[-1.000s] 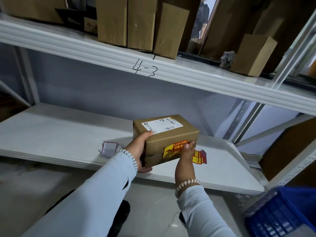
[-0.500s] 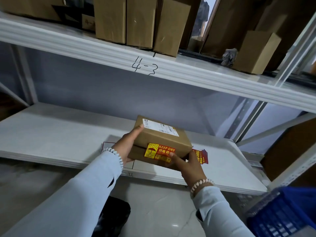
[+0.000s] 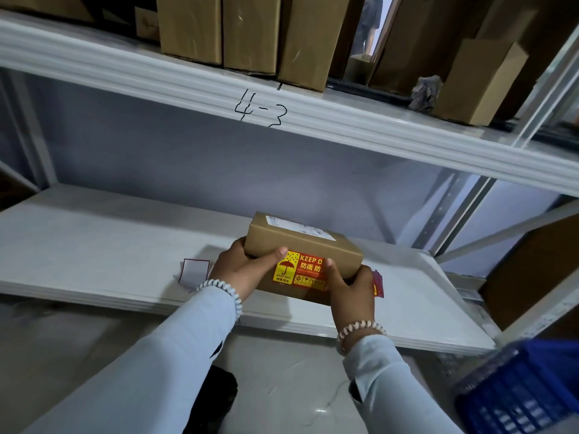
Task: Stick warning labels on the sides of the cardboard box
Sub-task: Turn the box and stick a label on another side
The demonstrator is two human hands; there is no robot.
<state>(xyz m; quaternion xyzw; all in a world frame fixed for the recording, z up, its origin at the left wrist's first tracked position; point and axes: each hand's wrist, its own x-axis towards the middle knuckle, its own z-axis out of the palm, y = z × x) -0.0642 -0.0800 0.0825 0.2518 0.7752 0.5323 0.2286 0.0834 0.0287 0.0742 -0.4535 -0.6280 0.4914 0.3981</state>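
A small brown cardboard box rests low over the white lower shelf, a white shipping label on its top. A red and yellow "KEEP DRY" warning label sticks on the side facing me. My left hand grips the box's left end, thumb lying on the near side by the label. My right hand holds the right lower corner, thumb pressed on the label. A stack of red and yellow warning labels peeks out behind my right hand. A peeled white backing sheet lies left of my left hand.
The upper shelf, marked "4-3", carries several upright cardboard boxes and another box at the right. A blue plastic basket stands on the floor at lower right. A metal upright rises at the right.
The box has been turned and lowered so that the labelled side faces me squarely. My left thumb has come onto the near face and my right thumb onto the label.
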